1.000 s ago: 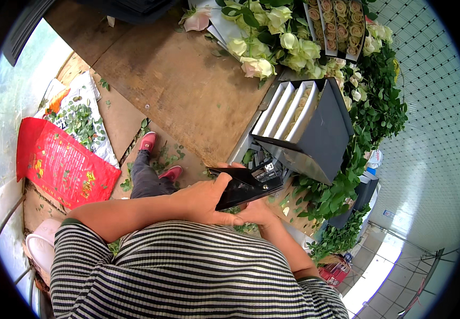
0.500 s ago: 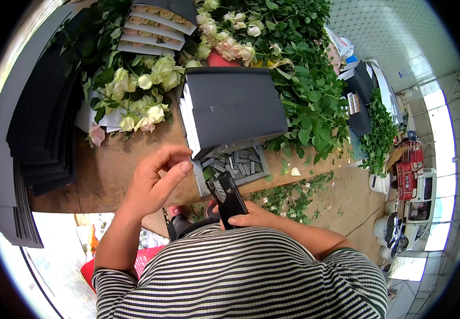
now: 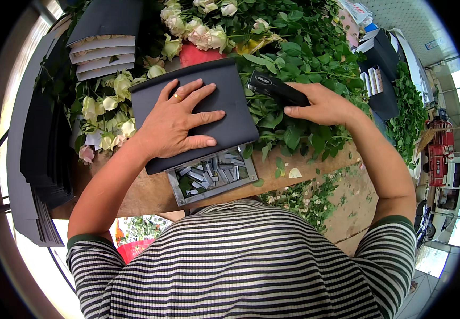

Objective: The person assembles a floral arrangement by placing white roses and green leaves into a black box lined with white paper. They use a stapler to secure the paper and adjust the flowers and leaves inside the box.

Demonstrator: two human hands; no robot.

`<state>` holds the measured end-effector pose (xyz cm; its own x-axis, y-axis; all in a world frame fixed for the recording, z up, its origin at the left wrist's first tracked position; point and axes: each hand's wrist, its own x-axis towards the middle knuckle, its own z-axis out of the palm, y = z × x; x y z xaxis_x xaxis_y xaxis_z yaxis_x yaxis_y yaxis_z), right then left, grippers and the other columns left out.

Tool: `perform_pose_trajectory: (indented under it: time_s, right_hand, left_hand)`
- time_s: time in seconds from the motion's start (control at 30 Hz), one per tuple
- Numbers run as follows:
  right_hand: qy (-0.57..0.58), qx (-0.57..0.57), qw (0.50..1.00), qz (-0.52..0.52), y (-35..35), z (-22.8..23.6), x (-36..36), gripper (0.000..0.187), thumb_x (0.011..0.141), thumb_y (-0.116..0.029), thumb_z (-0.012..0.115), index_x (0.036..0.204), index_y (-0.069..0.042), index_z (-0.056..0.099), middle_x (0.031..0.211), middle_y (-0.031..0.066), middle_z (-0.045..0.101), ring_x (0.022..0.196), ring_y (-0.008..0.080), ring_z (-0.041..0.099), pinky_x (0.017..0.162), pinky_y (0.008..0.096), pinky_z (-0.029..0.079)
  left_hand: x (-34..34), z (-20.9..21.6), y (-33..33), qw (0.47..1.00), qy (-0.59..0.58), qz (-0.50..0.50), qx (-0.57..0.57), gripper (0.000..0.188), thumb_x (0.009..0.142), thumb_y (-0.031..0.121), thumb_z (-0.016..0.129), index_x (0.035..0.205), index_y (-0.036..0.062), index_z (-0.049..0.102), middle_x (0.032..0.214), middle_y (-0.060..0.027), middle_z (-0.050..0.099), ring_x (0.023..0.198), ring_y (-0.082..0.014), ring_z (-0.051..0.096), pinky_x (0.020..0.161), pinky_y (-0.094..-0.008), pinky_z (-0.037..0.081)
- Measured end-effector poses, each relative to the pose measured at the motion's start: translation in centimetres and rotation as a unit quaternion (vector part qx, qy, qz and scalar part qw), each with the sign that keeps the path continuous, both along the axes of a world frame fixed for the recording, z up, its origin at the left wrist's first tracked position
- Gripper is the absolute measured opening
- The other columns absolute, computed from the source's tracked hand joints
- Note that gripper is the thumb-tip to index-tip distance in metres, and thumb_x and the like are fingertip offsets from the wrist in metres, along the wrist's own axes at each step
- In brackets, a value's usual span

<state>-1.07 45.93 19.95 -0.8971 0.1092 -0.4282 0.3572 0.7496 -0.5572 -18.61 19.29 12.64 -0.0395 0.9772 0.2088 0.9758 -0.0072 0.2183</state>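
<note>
A dark grey sheet wrapper (image 3: pixel 230 95) lies folded over on the wooden table in front of me. My left hand (image 3: pixel 183 117) rests flat on it with the fingers spread. To its right, my right hand (image 3: pixel 317 102) grips a black stapler (image 3: pixel 278 89), held above the green leaves just past the wrapper's right edge. A metal tray (image 3: pixel 216 192) of grey staple strips (image 3: pixel 211 173) stands at the table's near edge, partly under the wrapper. Whatever lies inside the wrapper is hidden.
Cream roses (image 3: pixel 110 101) and a finished-looking rose pack (image 3: pixel 105 53) lie at the back left. Stacked dark sheets (image 3: pixel 46 133) stand at the far left. Leafy stems (image 3: pixel 315 58) heap up behind and right. Fallen leaves (image 3: pixel 307 202) litter the floor.
My left hand has come down flat on the wrapper. The stapler in my right hand has risen from near my waist to the wrapper's right side. The wrapper has turned and shifted left.
</note>
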Motion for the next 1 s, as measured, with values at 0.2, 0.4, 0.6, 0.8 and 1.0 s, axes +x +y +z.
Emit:
perform_pose_trajectory:
  time_s: [0.2,0.4,0.6,0.8,1.0]
  right_hand:
    - [-0.09,0.061,0.979,0.173,2.6,-1.1,-4.5,0.054,0.08,-0.031,0.067,0.127,-0.01,0.052,0.086,0.0165,0.065,0.076,0.0303,0.061,0.072,0.0376,0.048]
    - [-0.039,0.006,0.976,0.214,3.6,-2.7,-5.4,0.056,0.074,-0.037,0.072,0.117,-0.006,0.056,0.077,0.0131,0.064,0.069,0.0301,0.061,0.066,0.0376,0.047]
    - [-0.051,0.12,0.969,0.211,2.7,-3.8,-5.6,0.053,0.069,-0.048,0.072,0.099,-0.006,0.06,0.079,0.0137,0.065,0.078,0.0326,0.063,0.07,0.0421,0.049]
    - [0.013,0.153,0.962,0.227,3.2,-5.4,-4.2,0.046,0.07,-0.042,0.071,0.102,-0.009,0.062,0.08,0.0147,0.066,0.078,0.0332,0.064,0.07,0.0426,0.05]
    - [-0.095,0.061,0.965,0.235,3.6,-0.1,-4.8,0.046,0.078,-0.033,0.065,0.119,-0.014,0.059,0.092,0.0148,0.067,0.088,0.0323,0.064,0.082,0.0412,0.049]
  left_hand:
    - [0.1,0.1,0.0,0.998,-0.002,0.052,-0.027,0.063,0.076,0.071,0.046,0.119,0.0275,0.062,0.143,-0.0114,0.036,0.132,-0.0343,0.03,0.11,-0.0538,0.012]
    - [0.1,0.1,0.4,0.997,-0.012,0.067,-0.039,0.064,0.075,0.073,0.045,0.118,0.0281,0.063,0.142,-0.0111,0.038,0.132,-0.0342,0.031,0.11,-0.0535,0.012]
    - [0.1,-0.3,0.4,0.997,-0.011,0.066,-0.029,0.066,0.075,0.074,0.044,0.117,0.0281,0.063,0.141,-0.0116,0.04,0.13,-0.0351,0.033,0.109,-0.0533,0.014]
    - [0.3,0.1,0.5,0.998,0.0,0.057,-0.039,0.065,0.075,0.073,0.044,0.118,0.0283,0.063,0.14,-0.0131,0.04,0.129,-0.0365,0.034,0.108,-0.0547,0.014]
    - [0.3,0.9,0.3,0.997,0.005,0.068,-0.047,0.062,0.074,0.072,0.048,0.119,0.0313,0.061,0.14,-0.0092,0.04,0.129,-0.0308,0.035,0.109,-0.0532,0.015]
